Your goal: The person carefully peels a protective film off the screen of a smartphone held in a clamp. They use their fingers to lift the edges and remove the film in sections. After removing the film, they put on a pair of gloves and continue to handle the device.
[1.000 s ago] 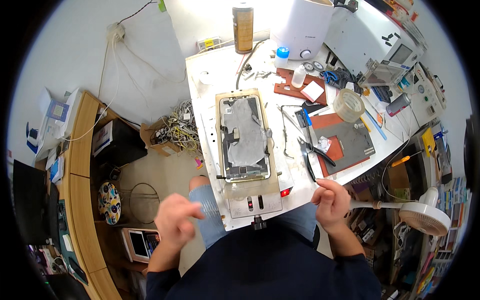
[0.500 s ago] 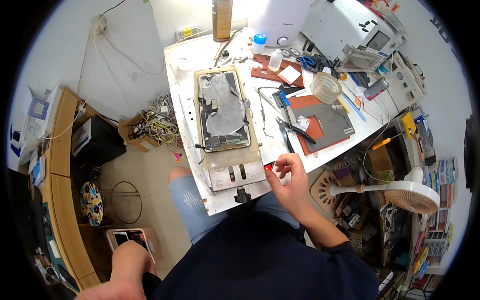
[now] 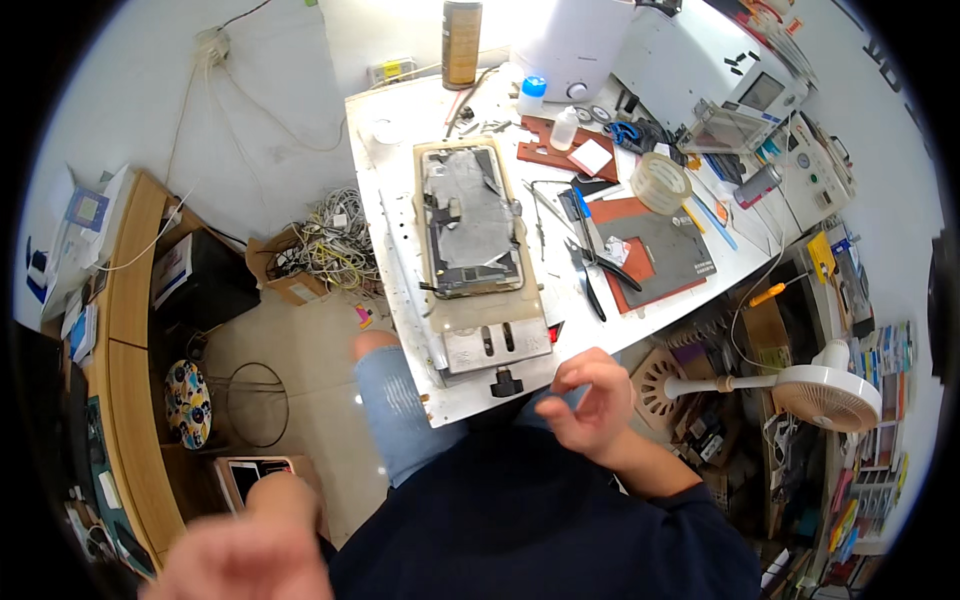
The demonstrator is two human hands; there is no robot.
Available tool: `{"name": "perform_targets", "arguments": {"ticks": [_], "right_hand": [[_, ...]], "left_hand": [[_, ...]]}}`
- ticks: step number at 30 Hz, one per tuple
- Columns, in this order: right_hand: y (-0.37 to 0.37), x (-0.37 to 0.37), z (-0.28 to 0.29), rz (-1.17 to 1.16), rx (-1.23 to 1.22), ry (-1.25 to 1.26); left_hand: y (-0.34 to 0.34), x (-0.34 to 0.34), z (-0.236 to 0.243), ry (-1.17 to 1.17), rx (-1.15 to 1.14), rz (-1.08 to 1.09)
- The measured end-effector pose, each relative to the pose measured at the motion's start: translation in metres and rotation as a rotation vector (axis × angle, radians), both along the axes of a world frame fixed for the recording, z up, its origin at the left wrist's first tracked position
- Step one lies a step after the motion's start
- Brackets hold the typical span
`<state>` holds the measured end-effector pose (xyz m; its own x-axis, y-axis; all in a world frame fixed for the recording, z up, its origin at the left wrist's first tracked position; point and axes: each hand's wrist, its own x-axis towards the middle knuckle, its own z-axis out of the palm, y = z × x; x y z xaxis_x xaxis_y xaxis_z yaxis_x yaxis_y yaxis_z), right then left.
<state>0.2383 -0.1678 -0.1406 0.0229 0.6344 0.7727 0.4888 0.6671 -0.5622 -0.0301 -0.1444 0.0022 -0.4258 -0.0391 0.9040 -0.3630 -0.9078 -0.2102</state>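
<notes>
My right hand (image 3: 595,402) hovers just off the table's front edge, fingers curled and thumb apart, with nothing visible in it. Nearest to it are the small red-and-black item (image 3: 555,332) and a metal holding fixture (image 3: 465,350) with two slots and a black clamp knob (image 3: 506,382). On the fixture lies an opened tablet or large phone (image 3: 470,250), its inside partly covered by a torn grey sheet (image 3: 470,205). Low on the left, away from the table, my left hand (image 3: 245,560) is smeared by motion, so its fingers are unclear.
Black-handled pliers (image 3: 612,268) lie across a grey-and-red mat (image 3: 685,250). Behind them sit a tape roll (image 3: 660,183), a small dropper bottle (image 3: 564,128) and a spray can (image 3: 461,45). A fan (image 3: 825,397) stands at the right; tangled cables (image 3: 335,240) lie on the floor.
My right hand has drawn back from the table's front edge toward my body. My left hand has risen toward the camera and blurred. The whole view has shifted slightly.
</notes>
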Motion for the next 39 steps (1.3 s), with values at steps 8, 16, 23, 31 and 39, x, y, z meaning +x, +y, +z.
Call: {"name": "perform_targets", "arguments": {"ticks": [8, 16, 23, 31, 39], "right_hand": [[0.007, -0.026, 0.023, -0.028, 0.070, -0.139], [0.006, -0.031, 0.025, -0.096, 0.051, -0.178], [0.008, -0.028, 0.021, -0.036, 0.023, -0.174], [0.010, -0.024, 0.018, 0.021, 0.020, -0.126], [0.012, -0.021, 0.012, 0.056, 0.035, -0.132]], "left_hand": [[0.097, 0.030, -0.114, 0.976, -0.953, 0.195], [0.112, 0.031, -0.127, 0.904, -1.066, -0.177], [0.120, 0.026, -0.129, 0.919, -1.071, -0.205], [0.118, 0.020, -0.121, 0.966, -1.037, -0.155], [0.106, 0.011, -0.118, 0.977, -1.056, -0.098]]}}
